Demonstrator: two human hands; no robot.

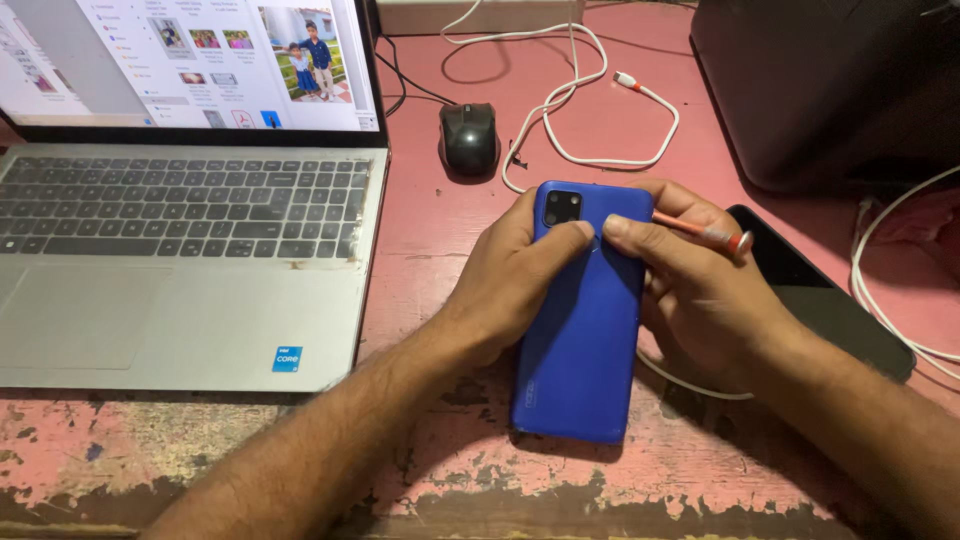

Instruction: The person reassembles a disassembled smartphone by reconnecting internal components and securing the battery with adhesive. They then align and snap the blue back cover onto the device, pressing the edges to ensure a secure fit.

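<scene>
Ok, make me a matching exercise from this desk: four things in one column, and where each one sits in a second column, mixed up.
Things:
1. blue phone
2. black mouse
3. laptop
4. white cable

Places:
A. far side of the desk, looped beside the mouse
B. left part of the desk, lid open
C. face down between both hands
D. just right of the laptop screen

Pairs: 1-C, 2-D, 3-B, 4-A

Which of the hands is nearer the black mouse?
Left. The left hand grips the blue phone just below the black mouse, apart from it. The right hand, holding a small orange screwdriver, is further off to the right.
</scene>
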